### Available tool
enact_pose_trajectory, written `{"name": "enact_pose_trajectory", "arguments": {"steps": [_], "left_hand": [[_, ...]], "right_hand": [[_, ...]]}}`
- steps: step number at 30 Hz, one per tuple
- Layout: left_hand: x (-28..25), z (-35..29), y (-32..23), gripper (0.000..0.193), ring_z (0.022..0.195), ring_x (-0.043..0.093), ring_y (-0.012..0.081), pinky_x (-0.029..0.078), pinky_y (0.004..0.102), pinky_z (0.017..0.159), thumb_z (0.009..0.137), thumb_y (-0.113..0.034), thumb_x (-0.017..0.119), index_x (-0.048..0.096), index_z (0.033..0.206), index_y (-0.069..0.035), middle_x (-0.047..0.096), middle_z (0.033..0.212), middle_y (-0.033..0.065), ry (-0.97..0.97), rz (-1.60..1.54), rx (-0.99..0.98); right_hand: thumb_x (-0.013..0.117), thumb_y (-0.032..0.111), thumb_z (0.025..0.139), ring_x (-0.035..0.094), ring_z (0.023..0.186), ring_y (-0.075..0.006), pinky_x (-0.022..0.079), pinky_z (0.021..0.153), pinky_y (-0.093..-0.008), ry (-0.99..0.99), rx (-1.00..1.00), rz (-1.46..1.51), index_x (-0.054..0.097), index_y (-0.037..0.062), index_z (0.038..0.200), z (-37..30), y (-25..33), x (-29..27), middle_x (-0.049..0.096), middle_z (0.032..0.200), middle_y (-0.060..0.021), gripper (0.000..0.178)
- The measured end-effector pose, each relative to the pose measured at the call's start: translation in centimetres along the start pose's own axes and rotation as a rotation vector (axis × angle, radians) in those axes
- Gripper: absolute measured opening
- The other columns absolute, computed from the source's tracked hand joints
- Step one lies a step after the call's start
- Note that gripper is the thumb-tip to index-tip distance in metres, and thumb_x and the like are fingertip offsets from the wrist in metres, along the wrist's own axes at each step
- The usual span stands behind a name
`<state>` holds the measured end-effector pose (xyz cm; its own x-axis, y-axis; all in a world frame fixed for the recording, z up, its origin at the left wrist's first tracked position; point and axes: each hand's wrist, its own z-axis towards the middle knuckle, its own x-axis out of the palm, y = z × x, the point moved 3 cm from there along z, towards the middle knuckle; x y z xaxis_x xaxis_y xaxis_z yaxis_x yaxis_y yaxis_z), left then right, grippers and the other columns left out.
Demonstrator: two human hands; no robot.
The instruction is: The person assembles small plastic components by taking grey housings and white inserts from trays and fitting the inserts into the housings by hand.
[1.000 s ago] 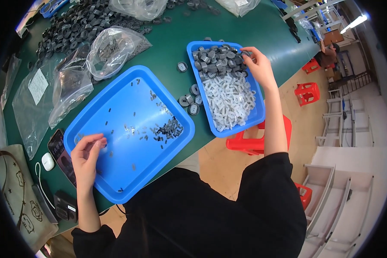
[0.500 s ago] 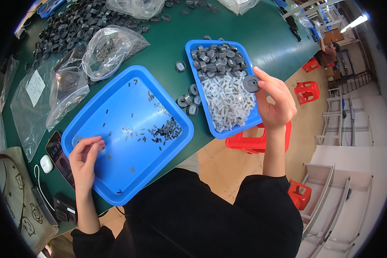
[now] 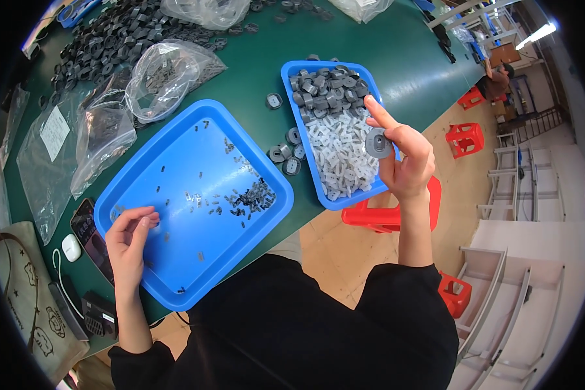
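Lifted clear of the small blue tray (image 3: pixel 291 77), the right hand (image 3: pixel 406 159) now pinches a grey round part (image 3: pixel 377 143), while the left hand (image 3: pixel 129 237), fingers curled, picks among tiny pieces in the large blue tray (image 3: pixel 175 156).

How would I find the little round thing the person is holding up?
Start at the smaller blue tray on the green table, the one filled with grey and white parts. Just past its right edge, the right hand is raised, pinching a grey disc between its fingers. Unlike the other grey pieces, it is off the table, held in the air.
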<state>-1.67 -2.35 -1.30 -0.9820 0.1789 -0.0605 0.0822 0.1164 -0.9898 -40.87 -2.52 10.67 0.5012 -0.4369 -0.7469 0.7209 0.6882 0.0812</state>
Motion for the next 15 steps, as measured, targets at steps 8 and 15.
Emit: {"name": "enact_pose_trajectory", "arguments": {"steps": [8, 15], "left_hand": [[0.1, -0.2, -0.3, 0.017, 0.088, 0.059, 0.0139, 0.045, 0.0256, 0.081, 0.089, -0.005, 0.053, 0.061, 0.101, 0.004, 0.064, 0.092, 0.0094, 0.004, 0.013, 0.005], [-0.2, 0.3, -0.2, 0.017, 0.089, 0.059, 0.0137, 0.045, 0.0252, 0.081, 0.089, -0.005, 0.053, 0.061, 0.101, 0.004, 0.064, 0.092, 0.0091, 0.0, 0.027, -0.011]], "right_hand": [[0.053, 0.003, 0.079, 0.064, 0.064, -0.0233, 0.05, 0.061, -0.0355, 0.015, 0.746, -0.317, 0.055, 0.0106, 0.096, -3.9, -10.2, 1.9, 0.066, 0.078, -0.007, 0.019], [0.047, 0.0, 0.076, 0.063, 0.082, -0.031, 0.05, 0.071, -0.0364, 0.178, 0.8, -0.212, 0.056, 0.0097, 0.108, -5.8, -15.7, 4.4, 0.064, 0.092, -0.0161, 0.034]]}}
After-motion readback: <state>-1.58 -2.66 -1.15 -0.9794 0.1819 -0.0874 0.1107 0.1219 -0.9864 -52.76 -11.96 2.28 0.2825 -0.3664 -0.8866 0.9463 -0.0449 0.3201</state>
